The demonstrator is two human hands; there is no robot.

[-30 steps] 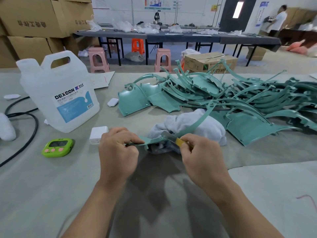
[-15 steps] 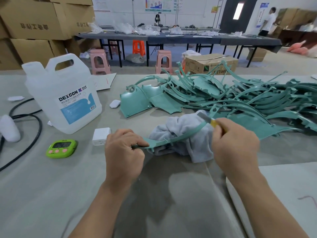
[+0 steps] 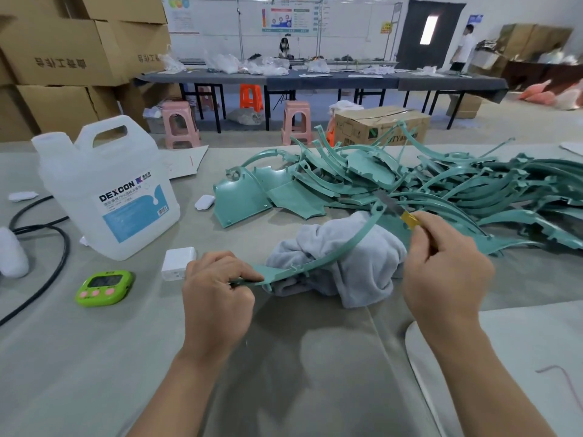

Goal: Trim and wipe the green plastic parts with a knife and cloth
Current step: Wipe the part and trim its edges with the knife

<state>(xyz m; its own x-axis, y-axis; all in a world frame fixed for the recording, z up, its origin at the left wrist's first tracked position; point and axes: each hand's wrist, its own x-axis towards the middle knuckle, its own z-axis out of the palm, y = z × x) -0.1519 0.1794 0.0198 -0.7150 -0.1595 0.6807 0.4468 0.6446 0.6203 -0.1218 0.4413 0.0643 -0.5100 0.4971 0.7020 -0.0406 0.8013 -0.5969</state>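
Arching over the cloth (image 3: 340, 263), the green strip (image 3: 344, 246) is pinched at its near end by the left hand (image 3: 217, 294); the right hand (image 3: 444, 272) grips the knife (image 3: 396, 208), blade at the strip's far end beside the pile (image 3: 410, 181).

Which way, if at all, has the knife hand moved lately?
Yes: the right hand carried the knife rightward and away, across the grey cloth.
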